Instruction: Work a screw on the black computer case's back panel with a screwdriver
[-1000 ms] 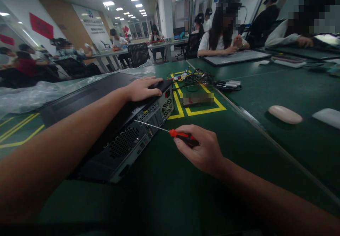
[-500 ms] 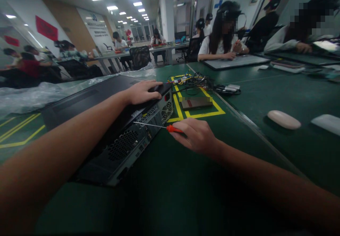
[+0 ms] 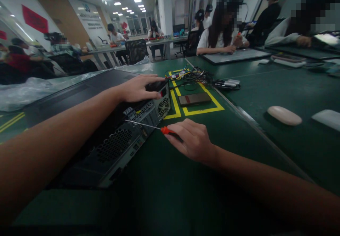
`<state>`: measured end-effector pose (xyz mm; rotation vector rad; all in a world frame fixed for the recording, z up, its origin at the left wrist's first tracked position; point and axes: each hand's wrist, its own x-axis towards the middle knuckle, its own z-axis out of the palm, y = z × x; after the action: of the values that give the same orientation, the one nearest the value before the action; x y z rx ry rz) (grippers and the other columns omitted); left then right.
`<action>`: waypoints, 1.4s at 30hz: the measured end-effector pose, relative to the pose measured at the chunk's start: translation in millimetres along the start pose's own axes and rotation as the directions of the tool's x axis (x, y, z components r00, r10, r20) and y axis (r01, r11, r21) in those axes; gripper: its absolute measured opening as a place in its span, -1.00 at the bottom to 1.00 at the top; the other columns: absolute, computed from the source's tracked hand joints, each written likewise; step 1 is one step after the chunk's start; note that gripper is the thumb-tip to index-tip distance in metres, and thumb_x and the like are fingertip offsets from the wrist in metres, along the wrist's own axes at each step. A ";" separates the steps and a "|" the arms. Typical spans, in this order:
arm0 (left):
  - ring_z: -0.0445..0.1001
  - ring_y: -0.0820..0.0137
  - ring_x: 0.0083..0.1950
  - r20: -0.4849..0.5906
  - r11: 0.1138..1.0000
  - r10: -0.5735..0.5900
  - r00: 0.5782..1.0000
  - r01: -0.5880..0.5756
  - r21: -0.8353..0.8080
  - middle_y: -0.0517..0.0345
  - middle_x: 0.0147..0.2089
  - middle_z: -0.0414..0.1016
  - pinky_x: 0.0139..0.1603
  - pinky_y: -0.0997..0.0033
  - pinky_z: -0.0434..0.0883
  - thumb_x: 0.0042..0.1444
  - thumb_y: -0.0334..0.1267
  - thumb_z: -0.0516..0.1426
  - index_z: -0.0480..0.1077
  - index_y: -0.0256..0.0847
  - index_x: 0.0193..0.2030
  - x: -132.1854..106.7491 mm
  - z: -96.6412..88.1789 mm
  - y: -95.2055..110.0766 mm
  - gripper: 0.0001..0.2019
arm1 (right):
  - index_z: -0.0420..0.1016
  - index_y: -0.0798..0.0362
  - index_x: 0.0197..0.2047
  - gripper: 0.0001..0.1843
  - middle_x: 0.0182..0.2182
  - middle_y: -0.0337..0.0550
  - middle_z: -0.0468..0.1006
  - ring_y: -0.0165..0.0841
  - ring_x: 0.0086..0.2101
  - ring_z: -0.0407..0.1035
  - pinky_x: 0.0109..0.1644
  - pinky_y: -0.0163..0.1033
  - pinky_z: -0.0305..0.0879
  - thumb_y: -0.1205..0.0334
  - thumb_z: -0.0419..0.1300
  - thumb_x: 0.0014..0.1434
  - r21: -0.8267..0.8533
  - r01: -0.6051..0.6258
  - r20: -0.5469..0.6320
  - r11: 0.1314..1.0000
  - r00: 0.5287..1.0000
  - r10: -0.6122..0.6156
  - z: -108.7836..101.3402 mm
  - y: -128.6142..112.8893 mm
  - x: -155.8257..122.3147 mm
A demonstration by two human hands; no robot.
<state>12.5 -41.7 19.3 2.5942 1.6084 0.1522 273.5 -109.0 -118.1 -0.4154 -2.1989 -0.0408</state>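
A black desktop computer case point(image 3: 106, 76) lies on its side, its grey metal rear panel facing me with vents, ports and a round fan grille. My left hand point(image 3: 138, 88) rests on the top surface near the rear edge, fingers stretched out and thumb beside a red switch. In my right hand point(image 3: 193, 140) is a screwdriver point(image 3: 165, 130) with an orange handle and a long thin shaft. Its tip is at the upper edge of the rear panel, left of a small perforated metal piece; whether it touches a screw is too small to tell.
On the green table point(image 3: 170, 179), a dark phone point(image 3: 195, 99) lies inside yellow tape marks, with bundled cables point(image 3: 198, 76) behind it. A pale mouse point(image 3: 284, 115) is at right. Plastic wrap point(image 3: 23, 90) lies behind the case. Across the table, a person point(image 3: 220, 34) works at a flat panel.
The view has shifted slightly, so most things sit a little further left and higher. My left thumb now reaches further over the case edge. The screwdriver stays at the rear panel's upper edge.
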 end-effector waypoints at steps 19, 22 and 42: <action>0.22 -0.11 0.65 -0.017 0.999 0.026 1.000 -0.026 -0.021 -0.03 0.68 0.27 0.65 -0.10 0.12 0.18 0.22 0.14 0.24 -0.07 0.68 0.9 2.3 -3.6 -0.06 | 0.61 0.08 0.17 -0.58 -0.13 -0.03 0.77 -0.28 -0.20 0.61 -0.11 -0.17 0.48 -0.06 0.10 0.61 0.078 -0.126 0.017 0.989 0.992 0.125 21.7 -10.1 -6.9; 0.25 -0.13 0.63 -0.001 0.999 -0.015 1.000 0.015 -0.044 0.01 0.66 0.31 0.63 -0.11 0.15 0.18 0.26 0.15 0.26 -0.01 0.67 -0.6 1.9 -4.7 -0.06 | 0.60 0.10 0.17 -0.61 -0.12 -0.01 0.76 -0.27 -0.19 0.62 -0.09 -0.17 0.49 -0.01 0.11 0.61 0.094 -0.111 0.014 0.989 0.994 0.110 22.9 -8.2 -6.5; 0.49 -0.11 0.42 -0.003 0.999 -0.024 1.000 0.024 0.044 -0.20 0.45 0.52 0.46 -0.09 0.38 0.18 0.10 0.14 0.36 -0.16 0.59 13.6 -1.0 3.2 -0.16 | 0.50 0.01 0.12 -0.82 -0.16 -0.10 0.75 -0.31 -0.24 0.64 -0.12 -0.20 0.53 0.17 0.18 0.54 0.176 -0.198 -0.028 0.964 0.978 0.206 31.5 -17.3 -14.8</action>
<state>21.2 -30.9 21.2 2.6072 1.6621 0.1199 252.3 -124.0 -147.1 -0.5330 -2.0843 0.2469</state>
